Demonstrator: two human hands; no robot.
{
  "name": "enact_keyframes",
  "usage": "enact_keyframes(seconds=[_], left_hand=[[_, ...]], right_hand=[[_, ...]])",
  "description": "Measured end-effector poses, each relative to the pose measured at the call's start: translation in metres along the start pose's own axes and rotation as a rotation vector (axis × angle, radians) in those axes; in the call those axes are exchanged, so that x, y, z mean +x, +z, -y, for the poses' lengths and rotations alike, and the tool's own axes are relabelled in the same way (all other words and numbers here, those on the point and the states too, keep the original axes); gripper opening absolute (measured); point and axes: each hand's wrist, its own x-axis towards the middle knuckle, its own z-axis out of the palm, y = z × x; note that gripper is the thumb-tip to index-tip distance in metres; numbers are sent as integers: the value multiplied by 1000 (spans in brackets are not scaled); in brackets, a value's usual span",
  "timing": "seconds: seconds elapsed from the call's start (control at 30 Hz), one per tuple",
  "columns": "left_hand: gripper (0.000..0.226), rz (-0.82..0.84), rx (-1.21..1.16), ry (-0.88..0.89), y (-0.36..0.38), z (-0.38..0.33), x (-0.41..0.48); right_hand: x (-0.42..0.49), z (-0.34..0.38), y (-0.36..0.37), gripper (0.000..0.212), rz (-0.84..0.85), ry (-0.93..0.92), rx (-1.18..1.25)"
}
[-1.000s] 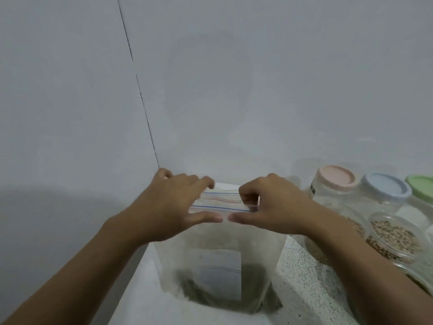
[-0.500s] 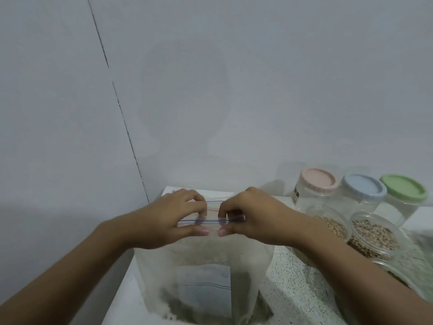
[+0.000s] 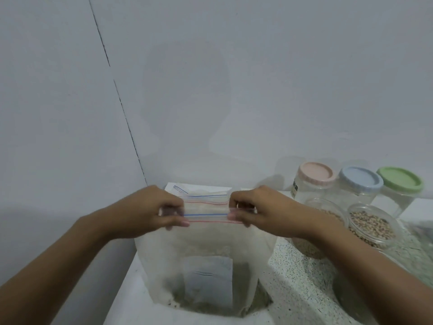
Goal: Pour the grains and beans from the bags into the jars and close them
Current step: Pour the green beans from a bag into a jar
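Note:
A clear zip bag with blue and red seal lines stands upright on the counter, with dark grains at its bottom. My left hand pinches the top seal strip at its left end. My right hand pinches the same strip at its right end. The strip is stretched flat between them. To the right stand two open jars holding beans, one jar partly behind my right wrist and the other jar beside it.
Three closed, see-through jars line the back wall: pink lid, blue lid, green lid. Another bag of pale grain lies at the far right. The speckled counter ends at a corner on the left.
My hands were close together at the middle of the seal; they have slid apart to the two ends of the strip. The view has tilted down slightly.

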Motion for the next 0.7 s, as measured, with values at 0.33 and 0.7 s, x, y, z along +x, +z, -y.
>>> enact_keyframes(seconds=[0.33,0.7], left_hand=[[28,-223,-682,-145,27,37,-30],[26,-409,-346,-374,114,70,-26]], right_hand=[[-35,-37,26,11,-100,208,636],[-34,-68,92,13,-93,375,372]])
